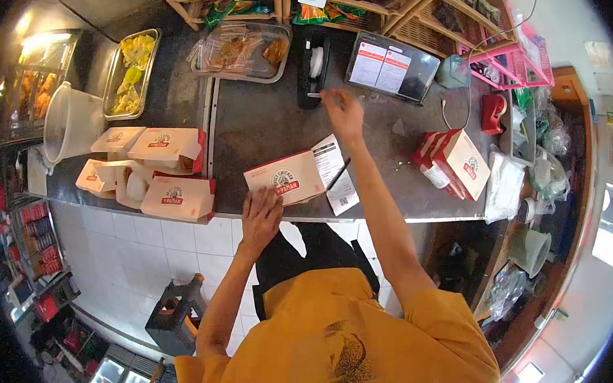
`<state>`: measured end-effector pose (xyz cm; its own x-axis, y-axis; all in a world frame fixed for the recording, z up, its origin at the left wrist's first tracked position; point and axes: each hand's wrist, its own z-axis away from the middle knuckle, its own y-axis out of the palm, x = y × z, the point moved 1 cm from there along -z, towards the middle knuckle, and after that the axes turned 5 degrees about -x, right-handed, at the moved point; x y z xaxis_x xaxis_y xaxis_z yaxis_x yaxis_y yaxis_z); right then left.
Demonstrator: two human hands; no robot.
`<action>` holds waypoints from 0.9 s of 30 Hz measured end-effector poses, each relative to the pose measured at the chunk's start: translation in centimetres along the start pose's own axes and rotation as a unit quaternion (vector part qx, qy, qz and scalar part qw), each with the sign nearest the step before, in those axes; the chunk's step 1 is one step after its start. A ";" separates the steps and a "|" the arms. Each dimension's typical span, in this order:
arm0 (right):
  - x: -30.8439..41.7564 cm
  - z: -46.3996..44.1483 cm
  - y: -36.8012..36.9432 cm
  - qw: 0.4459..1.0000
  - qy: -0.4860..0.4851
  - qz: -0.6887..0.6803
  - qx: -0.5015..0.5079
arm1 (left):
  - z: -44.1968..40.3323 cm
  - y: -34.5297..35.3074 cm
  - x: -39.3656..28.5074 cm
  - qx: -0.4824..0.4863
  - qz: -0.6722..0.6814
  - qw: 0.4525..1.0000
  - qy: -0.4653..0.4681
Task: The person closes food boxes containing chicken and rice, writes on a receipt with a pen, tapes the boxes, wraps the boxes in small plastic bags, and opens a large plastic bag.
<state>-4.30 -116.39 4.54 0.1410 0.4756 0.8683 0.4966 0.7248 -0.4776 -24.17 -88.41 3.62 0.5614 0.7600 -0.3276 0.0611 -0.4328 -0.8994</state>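
A white and red food box with a printed chicken logo lies near the table's front edge. My left hand rests on its near left side, fingers spread flat. Beside the box's right end is a printed paper slip, with a thin dark stick like a pen across it. My right hand reaches over the table to the near end of a black tape dispenser holding a white roll. Its fingers look slightly apart at the dispenser's end; any tape between them is too small to make out.
Open food boxes stand on the left, closed ones on the right. Behind are a tray of yellow food, a tray of packets, a tablet and wooden racks. A black stool stands below.
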 end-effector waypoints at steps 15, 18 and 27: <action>3.3 4.8 3.7 0.967 0.092 -0.197 -0.131 | -1.4 0.7 0.7 0.006 0.042 0.998 0.042; -0.8 6.2 5.8 0.959 0.175 -0.190 -0.115 | -1.4 0.8 0.6 0.005 0.051 0.998 0.032; -4.4 2.8 4.1 0.977 0.010 0.209 -0.044 | -1.6 0.9 0.5 -0.026 0.014 0.998 0.049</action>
<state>-5.31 -114.11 -1.64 0.3633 0.7109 0.6022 0.4642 0.4223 -0.7786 -22.52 -89.17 3.14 0.6412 0.6972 -0.3206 0.0850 -0.4797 -0.8733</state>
